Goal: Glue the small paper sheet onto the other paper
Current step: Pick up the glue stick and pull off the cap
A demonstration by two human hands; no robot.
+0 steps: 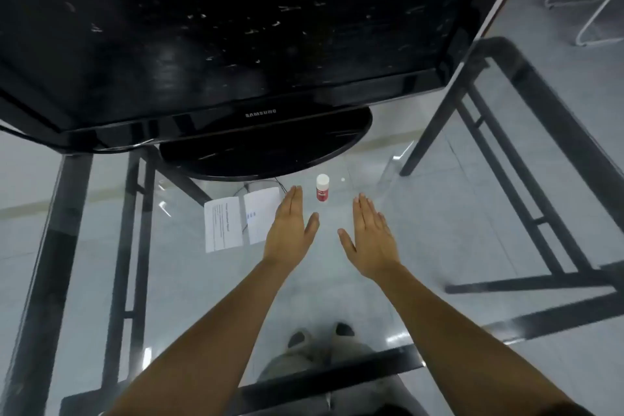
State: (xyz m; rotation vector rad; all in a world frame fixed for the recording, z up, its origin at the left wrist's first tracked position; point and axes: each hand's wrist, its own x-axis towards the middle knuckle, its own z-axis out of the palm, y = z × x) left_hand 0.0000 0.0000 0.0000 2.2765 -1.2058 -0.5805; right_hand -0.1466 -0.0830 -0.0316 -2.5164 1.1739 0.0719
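Head view, start of the gluing task. Both of my hands are flat, palms down, fingers extended and together, holding nothing: the left hand (pixel 290 230) and the right hand (pixel 369 240) hover side by side over the glass table (pixel 422 213). The glue bottle (pixel 322 188) (white cap, red label) stands upright beyond the gap between the two hands, near the fingertips of each and touching neither. Two sheets lie flat to the left: the printed sheet (pixel 223 226) farthest left, and the second sheet (pixel 261 214) beside it, its right edge just beside or slightly under my left hand; their facing edges look to overlap slightly, though I cannot tell which is uppermost, nor with confidence which is the smaller. A monitor (pixel 236 44) on its oval stand (pixel 266 152) fills the background. As I judge it, nothing is yet glued and the step in hand is fetching the glue. To do it well I would reach forward with the right hand, take the bottle by its body below the cap, and use the left hand to pin the sheets, since loose paper is likely to slide on glass.
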